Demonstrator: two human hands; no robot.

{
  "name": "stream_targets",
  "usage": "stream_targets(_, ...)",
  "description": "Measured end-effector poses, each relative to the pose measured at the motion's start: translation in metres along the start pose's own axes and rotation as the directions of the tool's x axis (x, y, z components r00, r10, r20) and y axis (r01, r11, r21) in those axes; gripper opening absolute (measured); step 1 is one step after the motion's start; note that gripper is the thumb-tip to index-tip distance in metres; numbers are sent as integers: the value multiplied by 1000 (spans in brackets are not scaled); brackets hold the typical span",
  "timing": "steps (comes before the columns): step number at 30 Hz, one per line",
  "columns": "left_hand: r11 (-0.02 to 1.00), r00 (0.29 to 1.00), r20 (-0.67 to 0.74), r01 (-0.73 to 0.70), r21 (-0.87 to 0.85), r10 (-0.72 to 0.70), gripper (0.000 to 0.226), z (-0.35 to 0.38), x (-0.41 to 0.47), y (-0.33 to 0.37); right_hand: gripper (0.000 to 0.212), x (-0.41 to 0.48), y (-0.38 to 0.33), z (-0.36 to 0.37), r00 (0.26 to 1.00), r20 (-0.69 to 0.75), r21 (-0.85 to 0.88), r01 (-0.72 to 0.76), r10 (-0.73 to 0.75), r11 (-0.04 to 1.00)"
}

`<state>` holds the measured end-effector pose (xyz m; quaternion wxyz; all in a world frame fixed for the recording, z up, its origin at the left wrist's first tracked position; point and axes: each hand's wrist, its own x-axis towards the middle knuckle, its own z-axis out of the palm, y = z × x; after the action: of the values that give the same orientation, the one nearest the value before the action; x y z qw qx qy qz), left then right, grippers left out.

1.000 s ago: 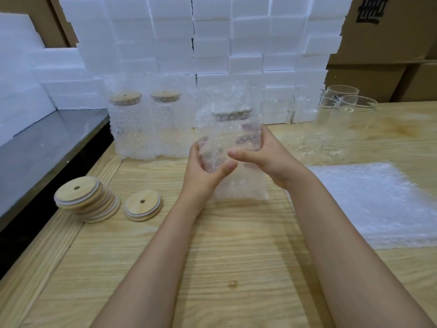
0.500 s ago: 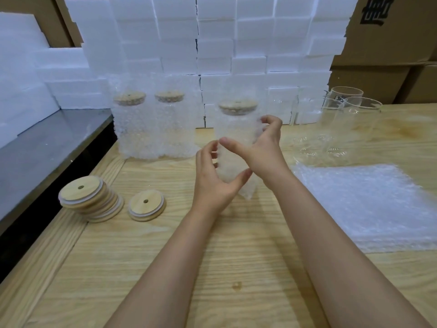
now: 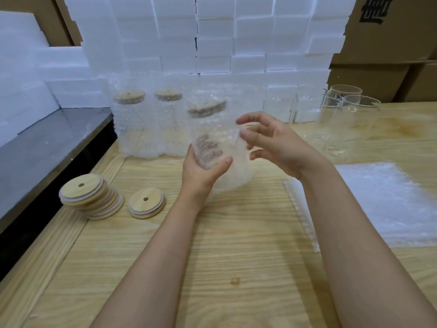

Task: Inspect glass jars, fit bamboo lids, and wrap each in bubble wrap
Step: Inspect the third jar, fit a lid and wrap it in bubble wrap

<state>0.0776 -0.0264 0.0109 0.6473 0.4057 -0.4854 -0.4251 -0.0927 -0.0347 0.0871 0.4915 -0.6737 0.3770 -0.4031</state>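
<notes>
A lidded glass jar wrapped in bubble wrap (image 3: 214, 129) is tilted above the wooden table (image 3: 236, 256). My left hand (image 3: 201, 172) grips its lower part, fingers visible through the wrap behind it. My right hand (image 3: 272, 143) hovers at the jar's right side with fingers loosely spread, at most grazing the wrap. Two wrapped, lidded jars (image 3: 146, 121) stand behind on the left. Bare glass jars (image 3: 347, 119) stand at the back right. A stack of bamboo lids (image 3: 91, 197) and a single lid (image 3: 146, 205) lie to the left.
A pile of bubble wrap sheets (image 3: 383, 204) lies on the right of the table. White foam blocks (image 3: 212, 43) are stacked along the back, with cardboard boxes (image 3: 390, 31) behind. A dark lower surface (image 3: 47, 147) borders the table's left edge.
The wrapped jar has shifted left and tilted. My right hand has let go of it and pulled back to its right side, while my left hand took over the grip.
</notes>
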Motion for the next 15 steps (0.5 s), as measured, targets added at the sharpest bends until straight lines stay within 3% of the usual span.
stream_targets(2, 999, 999, 41, 33, -39, -32, 82, -1, -1, 3, 82, 3, 9, 1, 997, -45, -234, -68, 59, 970)
stream_targets(4, 997, 994, 96, 54, -60, -48, 92, -1, -2, 6, 116, 3, 21, 5, 987, 56, -276, -132, 153, 952)
stream_targets(5, 996, 991, 122, 62, -57, -55, 93, -3, -2, 6, 121, 3, 28, 8, 982, 100, -241, -132, 160, 961)
stream_targets(9, 995, 981, 175, 88, -42, -79, 95, -8, -1, 6, 94, 5, 44, 16, 990, 132, -138, -32, 50, 990)
stream_targets(15, 996, 980, 183, 84, -1, -82, 78, -9, 2, 0, 75, 5, 57, 32, 1000, 0, -81, 12, -12, 997)
